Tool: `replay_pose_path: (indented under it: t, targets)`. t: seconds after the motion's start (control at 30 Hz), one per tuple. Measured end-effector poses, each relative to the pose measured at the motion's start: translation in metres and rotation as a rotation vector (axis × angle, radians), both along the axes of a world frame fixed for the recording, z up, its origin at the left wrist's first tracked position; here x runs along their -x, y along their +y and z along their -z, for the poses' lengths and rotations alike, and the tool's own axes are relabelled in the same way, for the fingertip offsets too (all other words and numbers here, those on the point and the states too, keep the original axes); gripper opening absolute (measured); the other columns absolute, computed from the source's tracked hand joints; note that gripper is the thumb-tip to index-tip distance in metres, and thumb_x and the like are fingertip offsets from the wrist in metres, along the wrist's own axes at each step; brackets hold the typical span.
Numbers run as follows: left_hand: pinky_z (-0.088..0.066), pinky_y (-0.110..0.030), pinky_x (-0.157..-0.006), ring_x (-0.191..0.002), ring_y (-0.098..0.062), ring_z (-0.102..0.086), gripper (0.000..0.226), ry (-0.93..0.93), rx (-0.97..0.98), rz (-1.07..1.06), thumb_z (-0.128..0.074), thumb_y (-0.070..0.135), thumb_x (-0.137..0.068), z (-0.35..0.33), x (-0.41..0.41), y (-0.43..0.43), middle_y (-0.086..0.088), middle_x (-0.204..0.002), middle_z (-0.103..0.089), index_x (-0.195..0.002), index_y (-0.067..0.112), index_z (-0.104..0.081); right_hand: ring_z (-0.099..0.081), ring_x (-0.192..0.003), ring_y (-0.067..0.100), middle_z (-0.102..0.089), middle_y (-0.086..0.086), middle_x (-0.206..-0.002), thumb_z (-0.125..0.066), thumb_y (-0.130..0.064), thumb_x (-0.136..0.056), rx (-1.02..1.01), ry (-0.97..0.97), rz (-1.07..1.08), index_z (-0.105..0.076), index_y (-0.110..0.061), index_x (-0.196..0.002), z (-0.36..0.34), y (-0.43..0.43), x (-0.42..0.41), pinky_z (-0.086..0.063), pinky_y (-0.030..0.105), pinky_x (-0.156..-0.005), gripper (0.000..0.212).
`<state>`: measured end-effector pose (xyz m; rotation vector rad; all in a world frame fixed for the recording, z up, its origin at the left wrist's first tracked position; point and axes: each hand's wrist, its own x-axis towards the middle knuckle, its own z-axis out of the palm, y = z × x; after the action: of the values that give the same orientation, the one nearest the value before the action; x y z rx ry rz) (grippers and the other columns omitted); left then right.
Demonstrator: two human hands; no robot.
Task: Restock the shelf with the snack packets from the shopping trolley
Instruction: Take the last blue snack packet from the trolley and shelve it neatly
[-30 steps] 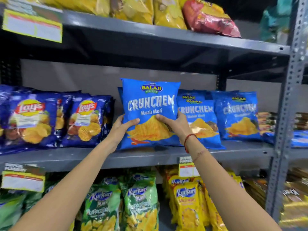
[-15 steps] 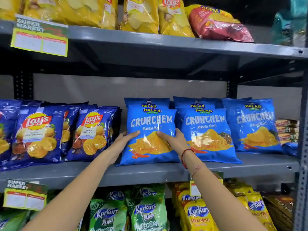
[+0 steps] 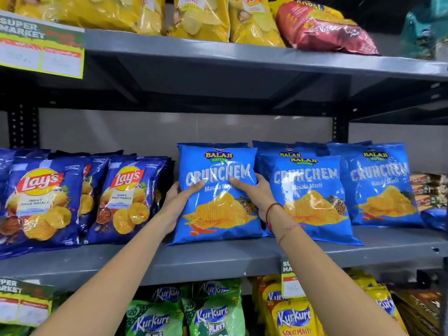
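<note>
My left hand (image 3: 180,198) and right hand (image 3: 254,194) are both closed on one Crunchem packet (image 3: 215,209), fingers spread flat across its slick, glossy blue front just under the white lettering, thumbs hooked round the side edges. The film is puffed like a pillow, crinkled where I press, with a flat crimped seam along the top. A red thread band (image 3: 270,213) circles my right wrist.

The packet stands upright, its bottom edge on the smooth grey metal middle shelf (image 3: 218,260), with another blue packet of the same kind directly behind it. Just to the right, more Crunchem packets (image 3: 312,202) lean in a row, touching mine at its side. To the left, darker blue Lay's packets (image 3: 43,200) stand packed together, shiny and creased.

Above, yellow crisp bags (image 3: 201,18) and one red bag (image 3: 322,30) lie on the upper shelf. Below, green Kurkure packets (image 3: 211,314) and yellow ones (image 3: 293,316) stand. Paper price labels (image 3: 41,47) hang from the shelf fronts.
</note>
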<state>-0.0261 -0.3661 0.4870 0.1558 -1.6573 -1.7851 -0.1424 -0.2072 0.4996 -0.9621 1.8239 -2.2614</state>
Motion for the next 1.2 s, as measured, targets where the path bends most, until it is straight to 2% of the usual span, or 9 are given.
replay_pose_path:
  t: [0.07,0.2,0.37,0.5,0.63,0.77,0.87,1.03,1.2]
  targets:
    - [-0.055,-0.027,-0.055,-0.072,-0.015,-0.071,0.047,0.029,0.007,0.0,-0.072,0.026,-0.075,0.0,0.003,-0.002,-0.004,-0.099,-0.07,-0.118,0.017,-0.054,-0.068,-0.091,0.016,-0.066,0.008,-0.118,-0.081,-0.024,-0.068,0.008,0.023,0.017,-0.05,-0.009,-0.124,0.0,-0.004,0.005,-0.057,0.016,-0.065,0.067]
    - [-0.056,-0.036,-0.069,-0.087,-0.025,-0.069,0.044,0.08,0.005,-0.032,-0.074,0.029,-0.073,0.004,0.005,-0.008,-0.011,-0.11,-0.069,-0.111,0.022,-0.054,-0.063,-0.109,0.021,-0.062,0.005,-0.125,-0.085,-0.044,-0.054,-0.016,0.055,0.036,-0.045,-0.015,-0.131,-0.003,-0.013,0.002,-0.053,0.037,-0.094,0.091]
    - [-0.055,-0.04,-0.08,-0.093,-0.022,-0.068,0.048,0.13,0.081,-0.134,-0.073,0.031,-0.074,0.009,0.013,-0.001,-0.007,-0.114,-0.067,-0.116,0.021,-0.051,-0.064,-0.091,0.008,-0.064,0.001,-0.114,-0.08,-0.028,-0.069,-0.02,0.096,0.034,-0.047,-0.013,-0.127,0.001,-0.013,0.012,-0.055,0.016,-0.069,0.068]
    - [-0.052,-0.044,-0.092,-0.102,-0.017,-0.064,0.081,0.068,0.203,-0.24,-0.077,0.053,-0.059,0.013,0.011,0.002,-0.001,-0.121,-0.062,-0.126,0.025,-0.041,-0.064,-0.102,0.018,-0.064,0.005,-0.122,-0.08,-0.033,-0.068,-0.028,0.079,0.078,-0.047,-0.014,-0.128,0.013,-0.012,0.012,-0.054,0.03,-0.086,0.07]
    - [-0.041,-0.039,-0.103,-0.123,-0.016,-0.046,0.089,0.113,0.306,-0.434,-0.075,0.05,-0.067,0.011,0.007,0.009,-0.003,-0.141,-0.041,-0.139,0.023,-0.029,-0.052,-0.113,0.015,-0.053,-0.002,-0.122,-0.074,-0.042,-0.072,-0.083,0.238,0.243,-0.036,-0.016,-0.138,0.01,0.004,0.001,-0.045,0.032,-0.099,0.081]
    - [-0.023,-0.013,-0.104,-0.124,-0.021,-0.037,0.067,0.34,0.584,-0.765,-0.063,0.044,-0.079,0.004,0.004,0.047,-0.011,-0.133,-0.041,-0.133,0.014,-0.038,-0.055,-0.105,0.015,-0.057,0.001,-0.113,-0.07,-0.038,-0.078,0.005,0.409,0.441,-0.041,-0.016,-0.134,0.005,0.043,-0.005,-0.046,0.023,-0.083,0.066]
    - [-0.019,-0.002,-0.099,-0.119,-0.017,-0.038,0.053,0.392,0.83,-0.635,-0.059,0.034,-0.082,-0.002,0.015,0.088,-0.012,-0.127,-0.045,-0.127,0.009,-0.044,-0.054,-0.107,0.018,-0.061,0.005,-0.116,-0.067,-0.036,-0.081,0.057,0.507,0.697,-0.049,-0.015,-0.124,0.007,0.082,0.002,-0.047,0.035,-0.089,0.051]
    - [-0.021,-0.024,-0.108,-0.134,-0.019,-0.03,0.073,0.059,0.859,-0.236,-0.065,0.031,-0.082,-0.004,0.064,0.149,-0.009,-0.145,-0.033,-0.142,0.012,-0.027,-0.04,-0.126,0.031,-0.048,0.015,-0.133,-0.068,-0.045,-0.077,-0.087,0.432,1.021,-0.043,-0.009,-0.133,0.017,0.143,0.033,-0.031,0.037,-0.103,0.072]
    - [-0.033,-0.034,-0.105,-0.132,-0.025,-0.038,0.08,-0.231,0.451,-0.047,-0.067,0.04,-0.079,-0.004,0.104,0.174,-0.008,-0.144,-0.039,-0.141,0.011,-0.027,-0.038,-0.135,0.028,-0.037,0.013,-0.148,-0.077,-0.053,-0.063,-0.116,0.058,0.639,-0.025,-0.012,-0.144,0.03,0.175,0.054,-0.036,0.041,-0.109,0.104]
